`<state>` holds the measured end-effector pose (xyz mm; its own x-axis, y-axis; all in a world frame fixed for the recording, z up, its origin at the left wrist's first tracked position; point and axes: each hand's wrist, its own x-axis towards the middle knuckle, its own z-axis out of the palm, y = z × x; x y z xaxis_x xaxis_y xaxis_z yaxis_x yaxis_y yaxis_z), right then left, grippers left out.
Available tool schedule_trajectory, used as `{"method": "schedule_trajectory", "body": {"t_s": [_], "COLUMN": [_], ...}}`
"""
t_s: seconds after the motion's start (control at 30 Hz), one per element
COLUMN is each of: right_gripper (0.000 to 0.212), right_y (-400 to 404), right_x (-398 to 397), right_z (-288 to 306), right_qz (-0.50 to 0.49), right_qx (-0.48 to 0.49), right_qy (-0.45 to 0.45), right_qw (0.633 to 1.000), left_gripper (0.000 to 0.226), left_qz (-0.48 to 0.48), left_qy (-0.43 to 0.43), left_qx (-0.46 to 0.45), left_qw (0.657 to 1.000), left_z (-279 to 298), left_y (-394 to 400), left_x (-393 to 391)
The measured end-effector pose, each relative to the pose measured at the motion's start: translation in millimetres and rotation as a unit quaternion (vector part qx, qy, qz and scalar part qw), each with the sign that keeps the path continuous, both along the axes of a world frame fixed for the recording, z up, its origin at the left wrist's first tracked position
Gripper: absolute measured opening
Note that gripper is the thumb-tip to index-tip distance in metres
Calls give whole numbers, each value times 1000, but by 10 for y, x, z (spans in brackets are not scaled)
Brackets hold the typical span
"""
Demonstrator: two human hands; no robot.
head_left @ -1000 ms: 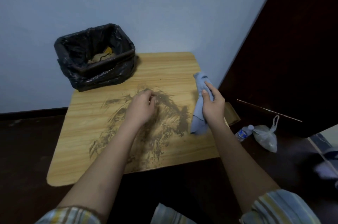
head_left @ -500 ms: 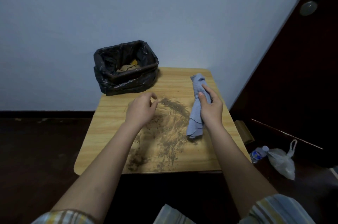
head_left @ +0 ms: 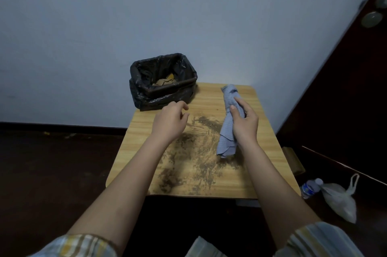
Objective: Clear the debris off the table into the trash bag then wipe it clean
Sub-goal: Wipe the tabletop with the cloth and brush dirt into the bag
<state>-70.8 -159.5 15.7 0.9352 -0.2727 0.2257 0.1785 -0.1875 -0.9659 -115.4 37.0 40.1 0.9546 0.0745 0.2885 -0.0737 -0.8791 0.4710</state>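
Note:
A small wooden table (head_left: 266,152) stands against the wall, smeared with brown dirt (head_left: 194,164) across its middle and near edge. A bin lined with a black trash bag (head_left: 142,87) sits on the table's far left corner, with scraps inside. My right hand (head_left: 245,122) grips a rolled blue cloth (head_left: 228,137) that stands upright over the table's right side. My left hand (head_left: 170,122) hovers just in front of the bin, its fingers loosely curled. Whether it holds any dirt is hidden.
A dark wooden door (head_left: 345,89) stands to the right of the table. On the dark floor at the right lie a water bottle (head_left: 311,187) and a white plastic bag (head_left: 341,200). A pale wall backs the table.
My left hand has lifted off the dirt and moved toward the bin. My head has pulled back, so the table looks smaller. The right hand still grips the cloth.

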Motion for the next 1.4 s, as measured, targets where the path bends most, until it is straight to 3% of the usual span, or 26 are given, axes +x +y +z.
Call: {"method": "schedule_trajectory", "body": {"t_s": [0.23, 0.37, 0.6, 0.7, 0.77, 0.87, 0.97, 1.03, 1.23, 1.4], "right_gripper": [28, 28, 33, 40, 42, 43, 59, 66, 30, 25], "right_y": [28, 25, 102, 201, 309, 616, 983, 1218, 1542, 1665], "right_x": [317, 800, 1949, 2362, 2526, 2665, 2787, 2906, 3119, 3063], "right_z": [-40, -44, -78, -151, -240, -331, -337, -326, -312, -192], "right_qz": [21, 49, 122, 167, 189, 211, 207, 200, 115, 100], "right_qx": [-29, -144, -367, -430, -411, -327, -273, -273, -341, -357], "right_qy": [13, 23, 20, 107, 143, 118, 137, 164, 203, 206], "right_qw": [999, 988, 922, 881, 880, 913, 929, 927, 911, 905], "left_gripper": [22, 24, 29, 33, 33, 35, 35, 36, 62, 37], "left_qz": [4, 19, 58, 75, 89, 104, 137, 183, 308, 284], "left_qy": [-4, 4, 40, 33, 32, 26, 20, 19, 146, 178], "left_qx": [7, 33, 111, 147, 155, 180, 205, 186, 5, -116], "left_qw": [1000, 999, 991, 986, 983, 978, 969, 965, 940, 935], "left_z": [-61, -114, -268, -338, -392, -422, -425, -412, -384, -422], "left_y": [157, 218, 396, 524, 624, 801, 1011, 1194, 1611, 1746], "left_x": [302, 694, 1429, 1678, 1843, 2045, 2145, 2173, 2141, 2146]}}
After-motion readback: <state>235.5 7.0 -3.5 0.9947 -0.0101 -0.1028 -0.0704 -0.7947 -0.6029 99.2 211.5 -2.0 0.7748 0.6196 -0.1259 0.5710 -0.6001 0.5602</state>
